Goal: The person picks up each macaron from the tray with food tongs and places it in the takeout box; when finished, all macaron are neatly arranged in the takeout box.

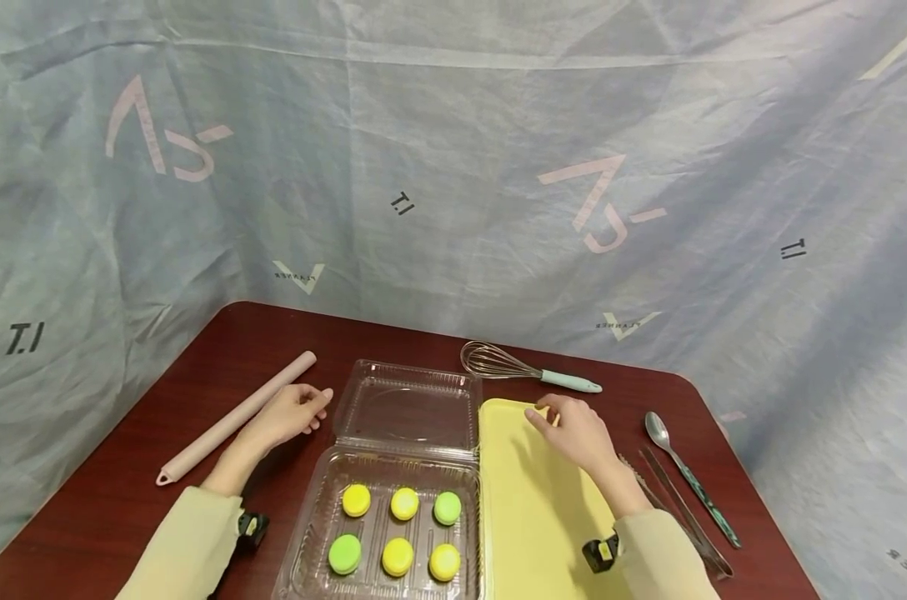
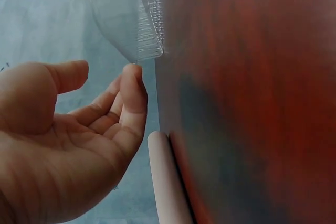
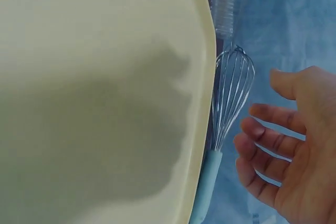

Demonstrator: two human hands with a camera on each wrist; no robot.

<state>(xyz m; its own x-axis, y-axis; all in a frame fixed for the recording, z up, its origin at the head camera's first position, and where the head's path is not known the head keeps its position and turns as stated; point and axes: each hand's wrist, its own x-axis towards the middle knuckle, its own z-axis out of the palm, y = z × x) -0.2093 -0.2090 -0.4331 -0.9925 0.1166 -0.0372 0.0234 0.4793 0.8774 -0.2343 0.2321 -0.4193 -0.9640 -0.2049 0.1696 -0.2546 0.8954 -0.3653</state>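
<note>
Several yellow and green macarons (image 1: 397, 557) sit in two rows in a clear plastic box (image 1: 318, 508). Its hinged lid (image 1: 408, 408) lies folded back behind it. My left hand (image 1: 294, 412) hovers just left of the lid with loosely bent fingers and nothing in them; the left wrist view shows a gap between thumb and fingertips. Over the far part of a yellow tray (image 1: 524, 500) is my right hand (image 1: 577, 429), fingers loosely curved and holding nothing. Its shadow falls on the tray. A whisk (image 3: 231, 98) with a pale blue handle lies beyond the tray.
A pale pink rolling pin (image 1: 236, 417) lies left, beside my left forearm. At the right are a spoon (image 1: 694, 479) with a patterned handle and metal tongs (image 1: 686, 512), partly hidden by my right arm. A grey cloth (image 1: 453, 167) hangs behind the dark red table (image 1: 273, 325).
</note>
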